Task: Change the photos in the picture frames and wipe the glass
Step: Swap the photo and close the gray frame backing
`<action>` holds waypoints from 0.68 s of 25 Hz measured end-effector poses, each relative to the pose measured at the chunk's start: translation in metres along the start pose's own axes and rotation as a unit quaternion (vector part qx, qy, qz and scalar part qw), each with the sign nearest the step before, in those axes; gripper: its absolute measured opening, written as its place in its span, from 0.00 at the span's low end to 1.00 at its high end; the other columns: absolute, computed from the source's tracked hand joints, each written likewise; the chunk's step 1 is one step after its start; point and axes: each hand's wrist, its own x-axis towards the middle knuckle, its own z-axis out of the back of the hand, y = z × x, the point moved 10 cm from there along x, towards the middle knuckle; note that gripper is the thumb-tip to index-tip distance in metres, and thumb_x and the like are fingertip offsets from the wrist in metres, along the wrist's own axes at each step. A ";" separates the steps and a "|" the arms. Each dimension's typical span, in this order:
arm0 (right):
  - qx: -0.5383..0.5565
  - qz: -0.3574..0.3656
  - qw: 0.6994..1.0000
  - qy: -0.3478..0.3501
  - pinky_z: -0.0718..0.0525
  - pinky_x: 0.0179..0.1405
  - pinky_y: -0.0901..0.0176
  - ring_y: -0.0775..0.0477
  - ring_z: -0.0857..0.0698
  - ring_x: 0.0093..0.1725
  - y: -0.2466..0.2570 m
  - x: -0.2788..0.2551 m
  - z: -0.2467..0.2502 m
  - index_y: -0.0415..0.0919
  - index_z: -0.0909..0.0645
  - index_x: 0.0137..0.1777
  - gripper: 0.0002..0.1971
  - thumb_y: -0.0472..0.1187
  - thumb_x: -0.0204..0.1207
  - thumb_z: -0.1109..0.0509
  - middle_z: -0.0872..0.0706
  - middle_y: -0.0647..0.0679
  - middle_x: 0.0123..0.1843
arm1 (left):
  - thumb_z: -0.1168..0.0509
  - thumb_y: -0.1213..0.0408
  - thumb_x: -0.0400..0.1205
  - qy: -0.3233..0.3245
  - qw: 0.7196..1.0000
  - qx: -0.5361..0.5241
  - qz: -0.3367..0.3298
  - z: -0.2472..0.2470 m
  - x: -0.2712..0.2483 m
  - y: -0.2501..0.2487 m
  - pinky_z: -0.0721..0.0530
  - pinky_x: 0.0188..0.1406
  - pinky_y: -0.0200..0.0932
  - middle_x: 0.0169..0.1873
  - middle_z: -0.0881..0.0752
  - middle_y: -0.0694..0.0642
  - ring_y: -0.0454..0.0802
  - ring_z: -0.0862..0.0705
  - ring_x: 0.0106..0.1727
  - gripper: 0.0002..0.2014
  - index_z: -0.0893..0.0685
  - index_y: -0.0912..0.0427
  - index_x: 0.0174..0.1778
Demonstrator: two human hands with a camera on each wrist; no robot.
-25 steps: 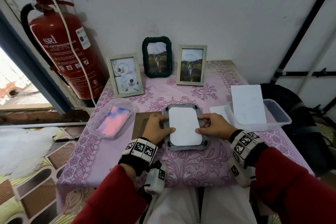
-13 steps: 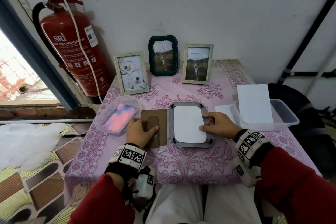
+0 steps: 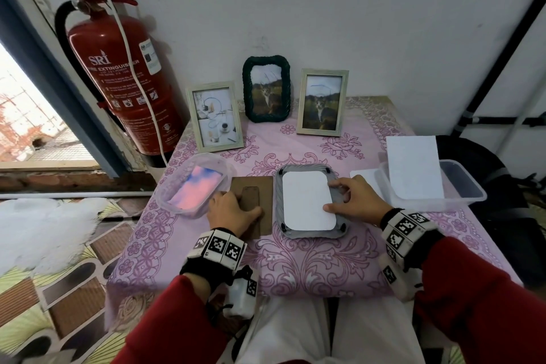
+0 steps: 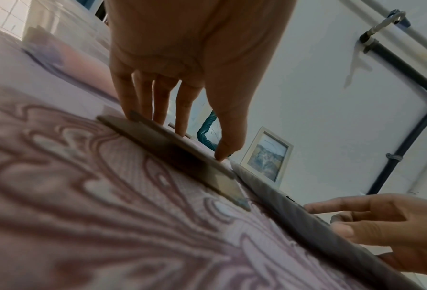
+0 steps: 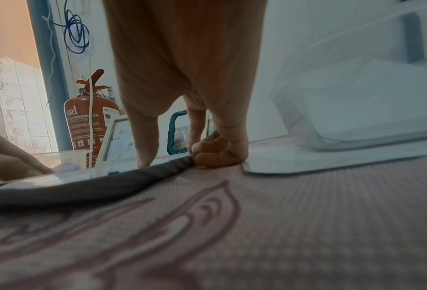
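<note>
Two hands work low on the pink patterned tablecloth [image 3: 310,263]; furthest left of the left hand [image 3: 232,213] stands a red fire extinguisher [image 3: 124,80] against the wall, and just beside that hand's outer edge sits a clear tub [image 3: 165,195] holding a pink-and-blue photo [image 3: 196,188]; the left hand lies on the brown backing board [image 3: 266,186], its fingers [image 4: 137,102] straight and pressing down on the board and its stand flap, thumb tip touching the board too, gripping nothing; between the hands lies the grey frame [image 3: 339,233] face down, a white photo back [image 3: 307,201] filling its opening; beyond the hands three standing frames lean at the wall, a pale one [image 3: 214,117], a dark green woven one [image 3: 266,89], and another pale one [image 3: 322,102] with a cat picture; the right hand [image 3: 351,201] rests on the grey frame's right edge, thumb and forefinger extended onto the white sheet's border, the other fingers curled under against the cloth, holding nothing; right of that hand sits a clear box [image 3: 464,186] with a white sheet [image 3: 413,168] propped in it
</note>
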 end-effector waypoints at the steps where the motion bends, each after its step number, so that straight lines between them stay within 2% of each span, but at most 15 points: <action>1: -0.001 -0.001 1.000 0.001 0.27 0.54 0.66 0.51 0.26 0.48 0.000 0.000 0.000 0.38 0.25 0.70 0.32 0.42 0.66 0.20 0.32 0.44 0.55 | 0.26 0.47 0.68 0.002 1.000 0.000 0.007 0.000 -0.001 0.000 0.29 0.66 0.52 0.64 0.24 0.62 0.60 0.30 0.69 0.31 0.21 0.60 0.63; 6: -0.004 0.002 1.000 0.000 0.27 0.51 0.68 0.51 0.26 0.47 0.002 -0.001 0.000 0.37 0.24 0.70 0.31 0.41 0.67 0.21 0.31 0.43 0.55 | 0.25 0.46 0.66 0.011 0.999 -0.010 0.043 -0.001 -0.005 -0.001 0.32 0.69 0.60 0.66 0.28 0.62 0.60 0.32 0.72 0.33 0.21 0.60 0.63; 10: -0.001 0.000 1.000 0.001 0.27 0.51 0.67 0.51 0.26 0.49 0.001 -0.001 0.000 0.37 0.24 0.70 0.31 0.40 0.67 0.21 0.30 0.42 0.54 | 0.24 0.48 0.66 0.015 0.998 -0.027 0.045 -0.001 -0.005 -0.004 0.32 0.70 0.60 0.65 0.30 0.62 0.61 0.30 0.70 0.33 0.22 0.60 0.63; 14: 0.004 0.006 1.000 -0.004 0.29 0.48 0.71 0.50 0.25 0.50 0.001 0.000 0.000 0.35 0.23 0.69 0.28 0.39 0.69 0.23 0.25 0.35 0.59 | 0.28 0.60 0.74 -0.016 0.992 -0.123 0.011 0.012 0.001 -0.009 0.28 0.67 0.49 0.63 0.23 0.66 0.61 0.25 0.66 0.26 0.25 0.64 0.66; 17: 0.013 0.011 1.000 -0.013 0.32 0.42 0.74 0.50 0.25 0.50 0.002 0.001 0.001 0.36 0.22 0.67 0.24 0.37 0.71 0.25 0.24 0.34 0.58 | 0.34 0.68 0.78 -0.030 0.986 -0.165 -0.001 0.028 0.007 -0.013 0.25 0.64 0.48 0.59 0.16 0.66 0.60 0.18 0.61 0.22 0.25 0.67 0.68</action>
